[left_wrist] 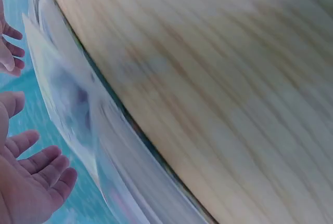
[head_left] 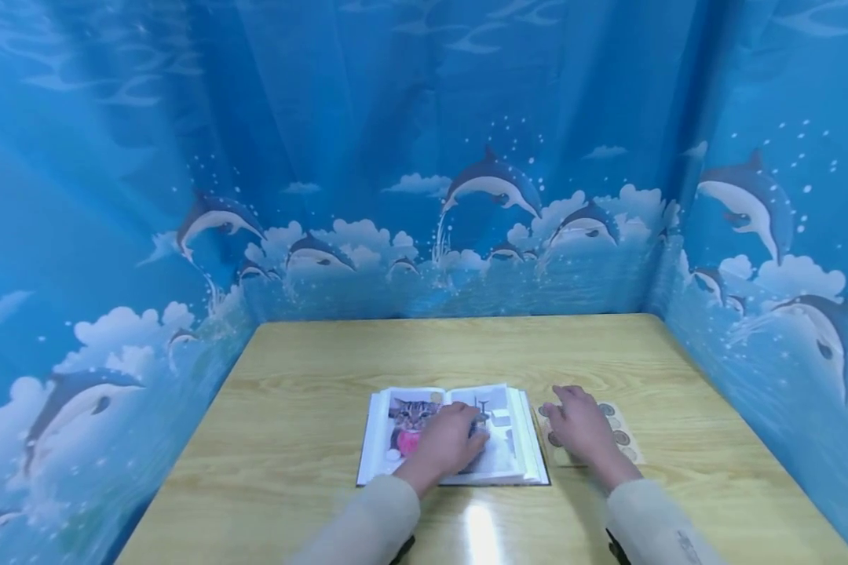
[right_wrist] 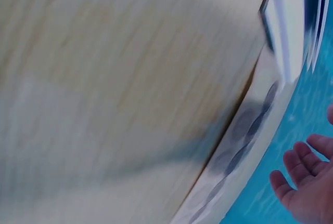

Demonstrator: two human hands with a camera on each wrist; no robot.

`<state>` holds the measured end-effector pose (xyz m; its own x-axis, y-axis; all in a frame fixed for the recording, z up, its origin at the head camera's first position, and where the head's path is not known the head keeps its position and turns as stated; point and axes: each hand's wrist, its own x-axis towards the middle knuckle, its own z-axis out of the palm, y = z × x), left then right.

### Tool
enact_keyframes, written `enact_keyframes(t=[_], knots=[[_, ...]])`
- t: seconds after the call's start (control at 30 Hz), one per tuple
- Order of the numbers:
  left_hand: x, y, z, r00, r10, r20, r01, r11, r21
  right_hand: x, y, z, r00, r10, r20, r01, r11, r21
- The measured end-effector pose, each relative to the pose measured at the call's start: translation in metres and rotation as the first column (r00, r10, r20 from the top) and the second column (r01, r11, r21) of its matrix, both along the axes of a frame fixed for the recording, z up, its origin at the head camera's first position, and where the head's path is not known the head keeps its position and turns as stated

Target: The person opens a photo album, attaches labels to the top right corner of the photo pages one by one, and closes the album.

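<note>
An open book (head_left: 503,463) lies on the table, a cat picture (head_left: 411,416) on its left page and a pale photo on its right page. Over the middle of the book is my left hand (head_left: 444,439), its fingers relaxed and apart in the left wrist view. My right hand (head_left: 581,424) hovers over a pale sheet with round grey stickers (head_left: 623,438), just right of the book. Loosely spread, its fingers (right_wrist: 297,169) hold nothing in the right wrist view. Near the top of the left page shows a small beige round spot (head_left: 436,397).
The wooden table (head_left: 290,439) carries the book and the sheet near its middle and right. A blue curtain (head_left: 367,102) printed with dolphins and clouds surrounds the back and both sides. A light reflection shines on the tabletop before the book.
</note>
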<state>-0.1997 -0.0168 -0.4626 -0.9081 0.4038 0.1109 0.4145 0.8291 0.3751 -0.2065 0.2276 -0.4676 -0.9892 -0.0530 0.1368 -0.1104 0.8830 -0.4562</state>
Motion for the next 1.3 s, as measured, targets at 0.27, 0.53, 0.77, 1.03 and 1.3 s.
enact_keyframes(t=[0.27, 0.53, 0.77, 1.03, 1.3], knots=[[0.003, 0.042, 0.000, 0.996, -0.042, -0.084, 0.041, 0.999, -0.012, 0.010, 0.040, -0.001, 0.994, -0.099, 0.053, 0.098, 0.995, 0.015], [-0.002, 0.073, -0.007, 0.996, -0.025, -0.091, 0.021, 0.999, -0.046, 0.021, 0.073, -0.002, 0.965, -0.196, 0.175, 0.194, 0.981, 0.030], [-0.008, 0.089, -0.017, 0.997, -0.011, -0.071, 0.001, 0.989, -0.148, 0.022, 0.087, -0.009, 0.956, -0.225, 0.188, 0.215, 0.974, 0.072], [-0.007, 0.097, -0.021, 1.000, 0.002, -0.029, -0.010, 0.961, -0.277, 0.024, 0.091, -0.011, 0.946, -0.237, 0.221, 0.216, 0.970, 0.116], [-0.005, 0.105, -0.028, 0.999, 0.036, 0.038, -0.022, 0.952, -0.305, 0.026, 0.089, -0.012, 0.931, -0.240, 0.276, 0.212, 0.969, 0.127]])
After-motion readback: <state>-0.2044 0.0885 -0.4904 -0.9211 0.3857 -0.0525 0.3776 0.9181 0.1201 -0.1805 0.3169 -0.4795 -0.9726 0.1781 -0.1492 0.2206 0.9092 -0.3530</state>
